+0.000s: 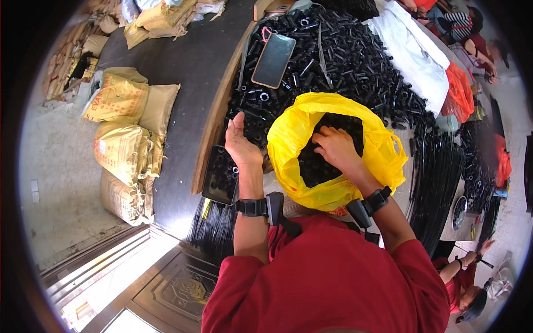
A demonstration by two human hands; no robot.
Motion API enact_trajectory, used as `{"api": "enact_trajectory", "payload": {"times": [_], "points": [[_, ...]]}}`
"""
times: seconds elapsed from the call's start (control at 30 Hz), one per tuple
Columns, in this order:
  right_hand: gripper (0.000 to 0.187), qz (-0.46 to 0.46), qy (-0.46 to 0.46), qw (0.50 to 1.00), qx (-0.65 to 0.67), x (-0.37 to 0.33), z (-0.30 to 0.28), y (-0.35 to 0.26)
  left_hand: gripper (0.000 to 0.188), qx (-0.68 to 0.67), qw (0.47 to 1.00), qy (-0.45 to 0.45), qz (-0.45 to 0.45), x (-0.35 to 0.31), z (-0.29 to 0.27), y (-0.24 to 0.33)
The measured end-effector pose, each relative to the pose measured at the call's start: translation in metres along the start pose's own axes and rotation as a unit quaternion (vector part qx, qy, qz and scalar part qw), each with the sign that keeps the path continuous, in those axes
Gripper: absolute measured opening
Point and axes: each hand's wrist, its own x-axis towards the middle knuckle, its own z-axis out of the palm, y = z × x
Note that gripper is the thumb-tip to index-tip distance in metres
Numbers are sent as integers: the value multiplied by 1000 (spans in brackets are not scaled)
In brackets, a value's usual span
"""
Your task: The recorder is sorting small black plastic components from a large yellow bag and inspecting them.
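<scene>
A yellow plastic bag point(286, 130) stands with its mouth spread wide in front of my chest. Small black parts point(319, 166) fill its inside. My right hand point(337, 149) reaches into the bag over these parts, fingers bent and apart, with nothing visible in its grasp. Left of the bag, my left hand point(242, 147) is turned partly palm-up, fingers stretched out and nothing in it. It is beside a black tray point(221, 175) of small dark parts. Beyond both hands spreads a large heap of short black tubular pieces point(355, 61). A phone point(273, 61) lies on the heap.
A wooden board edge point(219, 119) borders the heap at left. Stuffed sacks point(119, 150) stand farther left. A white sack point(411, 55), a red bag point(458, 91) and long black strands point(436, 172) are at right. Other people point(463, 283) sit along the right side.
</scene>
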Motion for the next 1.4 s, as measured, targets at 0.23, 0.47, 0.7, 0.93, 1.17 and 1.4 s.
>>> {"api": "enact_trajectory", "payload": {"times": [0.23,0.47,0.7,0.93,1.17,1.4], "points": [[16,54,99,987,111,-5,-3,13,33,-95,991,-95,13,-54,2,35],[14,208,89,799,557,-25,-48,-7,38,-115,897,-255,-342,-135,-2,9],[21,55,85,952,289,-15,-30,-19,31,-127,894,-175,-392,-133,-27,-37],[26,-3,41,992,119,3,19,-13,26,-108,911,-147,-369,-143,-27,-32],[18,-40,73,996,19,2,20,-9,26,-114,919,-131,-353,-143,-26,-34],[22,89,85,917,379,1,8,12,28,-122,918,-153,-346,-142,-23,-28]]}}
